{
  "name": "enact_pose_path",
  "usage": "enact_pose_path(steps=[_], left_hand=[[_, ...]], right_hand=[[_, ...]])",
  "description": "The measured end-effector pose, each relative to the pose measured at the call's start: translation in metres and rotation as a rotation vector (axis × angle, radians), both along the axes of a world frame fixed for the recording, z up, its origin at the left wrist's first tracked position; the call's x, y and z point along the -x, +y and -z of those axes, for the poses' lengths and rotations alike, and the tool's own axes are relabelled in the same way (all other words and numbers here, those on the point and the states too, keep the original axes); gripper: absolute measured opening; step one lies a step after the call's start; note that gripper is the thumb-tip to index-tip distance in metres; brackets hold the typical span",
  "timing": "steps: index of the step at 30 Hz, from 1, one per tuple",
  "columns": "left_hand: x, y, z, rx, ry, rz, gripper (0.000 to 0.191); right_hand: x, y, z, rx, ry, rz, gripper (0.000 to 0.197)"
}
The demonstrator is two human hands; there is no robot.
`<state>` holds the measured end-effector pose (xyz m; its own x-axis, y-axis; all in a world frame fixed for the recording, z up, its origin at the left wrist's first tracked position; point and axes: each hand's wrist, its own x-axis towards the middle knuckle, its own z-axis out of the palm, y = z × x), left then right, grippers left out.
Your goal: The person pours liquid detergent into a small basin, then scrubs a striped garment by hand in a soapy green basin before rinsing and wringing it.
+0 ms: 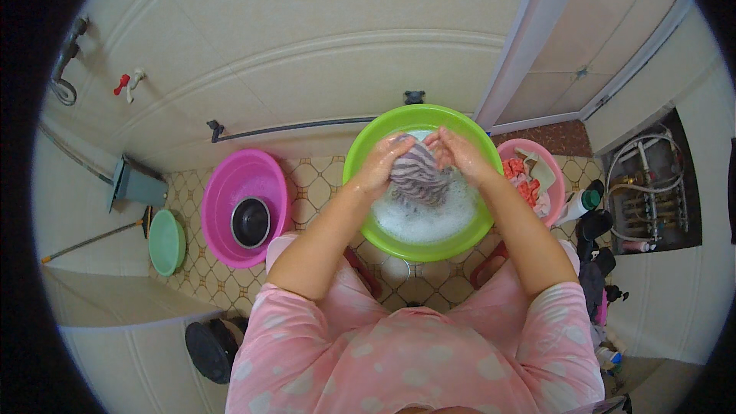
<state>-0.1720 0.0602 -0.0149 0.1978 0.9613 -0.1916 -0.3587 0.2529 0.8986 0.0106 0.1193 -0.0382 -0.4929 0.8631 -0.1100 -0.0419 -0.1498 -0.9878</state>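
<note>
A striped grey and white wet cloth [421, 172] is bunched up above a large green plastic basin [422, 254]. My left hand [380, 164] grips the cloth's left side, thumb on top. At the cloth's upper right, my right hand [451, 152] is raised with its fingers bent; whether they pinch the cloth's edge cannot be told. White soapy suds [425, 224] cover the water beneath, and the cloth's lower end hangs close to them.
Left stands a magenta basin [213, 224] holding a dark round bowl [250, 222], then a small mint basin [167, 242]. Right, a pink basin [558, 201] holds red and white clothes [526, 181] beside a green-capped bottle [581, 204]. A dark pipe [299, 126] runs along the wall.
</note>
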Motion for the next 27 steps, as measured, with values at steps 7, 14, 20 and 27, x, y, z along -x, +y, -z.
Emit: enact_pose_path(steps=[7,14,20,27], left_hand=[[0.03,-0.007,-0.018,-0.026,-0.37,0.025,0.013],[0.056,-0.003,-0.012,0.071,-0.447,-0.074,0.016],[0.045,-0.008,-0.016,0.014,-0.189,0.124,0.017],[0.037,-0.009,-0.011,0.043,-0.052,0.17,0.019]], right_hand=[[0.01,-0.026,0.019,0.028,-0.23,-0.42,0.048],[0.002,-0.034,0.016,-0.082,-0.37,-0.737,0.032],[0.002,-0.042,0.003,-0.29,-0.203,-0.72,0.019],[0.002,-0.045,0.005,0.207,0.042,-0.496,0.022]])
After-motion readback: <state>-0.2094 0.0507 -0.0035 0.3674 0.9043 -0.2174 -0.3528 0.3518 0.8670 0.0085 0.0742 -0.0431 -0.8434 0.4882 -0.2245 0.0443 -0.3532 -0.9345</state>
